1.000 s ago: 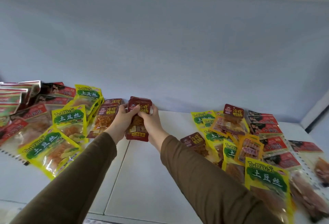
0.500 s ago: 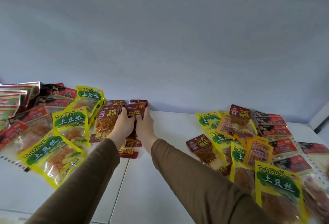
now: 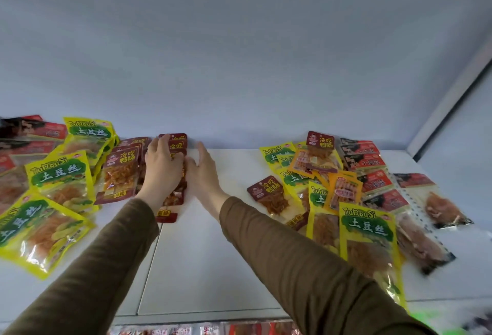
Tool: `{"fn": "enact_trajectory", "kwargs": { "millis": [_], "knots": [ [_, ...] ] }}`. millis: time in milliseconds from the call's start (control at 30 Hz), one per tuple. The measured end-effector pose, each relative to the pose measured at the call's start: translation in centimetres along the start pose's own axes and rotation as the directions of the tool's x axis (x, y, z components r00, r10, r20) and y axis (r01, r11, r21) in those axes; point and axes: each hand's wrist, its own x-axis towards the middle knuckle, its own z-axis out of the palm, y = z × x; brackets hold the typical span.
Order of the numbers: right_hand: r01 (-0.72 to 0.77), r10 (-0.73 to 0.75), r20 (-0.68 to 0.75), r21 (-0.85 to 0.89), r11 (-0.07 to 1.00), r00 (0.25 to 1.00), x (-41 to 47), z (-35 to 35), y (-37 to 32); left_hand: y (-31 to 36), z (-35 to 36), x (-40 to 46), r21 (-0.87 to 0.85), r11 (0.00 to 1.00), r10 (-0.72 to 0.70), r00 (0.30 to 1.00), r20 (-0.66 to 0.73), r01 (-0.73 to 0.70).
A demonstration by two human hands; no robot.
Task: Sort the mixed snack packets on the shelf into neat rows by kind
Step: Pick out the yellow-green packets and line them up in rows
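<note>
Basically both hands were flat on the small stack of dark red packets point(image 3: 174, 148) at the back of the white shelf point(image 3: 213, 268), against the rear wall. Left hand point(image 3: 162, 168) lay on top, fingers spread and pressing down. Right hand point(image 3: 203, 172) was straight-fingered, edge against the stack's right side, squaring it. Neither pinched anything.

Risks, my read:
- Glossy film on glossy film. Packets looked staggered already, lower ends stuck out toward the shelf front. Releasing pressure unevenly could let the stack fan out or slide.
- Neighbouring red packet row point(image 3: 121, 172) sat just beside the left hand, overlapping loosely. A sideways nudge could shove it into the yellow TuDouSi packets point(image 3: 62, 177).
- The right sleeve ran close to the unsorted pile point(image 3: 332, 188); dragging back could catch the loose red packet point(image 3: 269, 196) at its edge.

Materials: flat rectangular pouches, shiny plastic, clear windows showing shredded orange-brown filling, lumpy rather than stiff. Yellow ones larger, green label. Some on the far right were clear with dark ends. Shelf surface was smooth, painted, seamed panels — low friction.
</note>
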Motion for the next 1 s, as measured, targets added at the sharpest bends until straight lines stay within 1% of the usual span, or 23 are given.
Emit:
{"fn": "enact_trajectory", "kwargs": {
  "millis": [67,133,300,400,533,600,667,767,833,900,933,967,1000],
  "knots": [
    [0.064,-0.071,-0.063,-0.099,0.993,0.995,-0.6,-1.4,0.1,1.0,0.6,-1.0,-0.013,0.998,0.068,0.997,0.022,-0.067],
    [0.094,-0.116,-0.124,-0.171,0.981,0.985,-1.7,-3.1,0.0,2.2,1.4,-2.2,-0.026,0.992,0.127,0.990,0.065,-0.126],
    [0.171,-0.246,-0.271,-0.274,0.946,0.931,-5.8,-9.7,-0.3,5.7,4.3,-5.6,-0.106,0.966,0.251,0.951,0.183,-0.235],
    [0.152,-0.261,-0.278,-0.360,0.921,0.925,-8.6,-14.3,-0.4,7.8,6.1,-8.0,-0.149,0.940,0.334,0.914,0.230,-0.306],
    [0.122,-0.280,-0.323,-0.433,0.893,0.904,-12.4,-20.1,0.0,10.8,7.9,-11.7,-0.206,0.912,0.405,0.855,0.324,-0.354],
    [0.088,-0.265,-0.321,-0.475,0.876,0.909,-14.5,-22.8,0.2,12.1,8.8,-13.6,-0.220,0.901,0.431,0.827,0.360,-0.374],
    [0.027,-0.217,-0.305,-0.523,0.852,0.928,-16.7,-25.7,0.5,12.9,9.9,-15.3,-0.203,0.901,0.434,0.811,0.393,-0.384],
    [-0.084,-0.134,-0.302,-0.612,0.786,0.944,-19.5,-29.7,2.2,13.1,11.6,-17.5,-0.150,0.923,0.383,0.807,0.449,-0.354],
    [-0.140,-0.107,-0.297,-0.700,0.700,0.949,-21.0,-31.4,3.9,13.0,12.7,-18.7,-0.060,0.945,0.313,0.835,0.452,-0.321],
    [-0.181,-0.081,-0.275,-0.800,0.572,0.958,-22.0,-32.5,5.7,13.2,13.9,-19.8,0.065,0.954,0.237,0.871,0.431,-0.292],
    [-0.200,-0.041,-0.258,-0.833,0.515,0.965,-22.3,-32.9,6.4,13.4,14.5,-20.4,0.106,0.956,0.203,0.882,0.426,-0.272],
    [-0.215,0.010,-0.239,-0.851,0.478,0.971,-22.5,-33.2,6.9,13.8,15.0,-20.8,0.126,0.962,0.171,0.891,0.421,-0.244],
    [-0.220,0.048,-0.223,-0.857,0.465,0.974,-22.7,-33.4,7.3,14.1,15.5,-21.1,0.122,0.970,0.141,0.899,0.415,-0.209]
  ]
}}
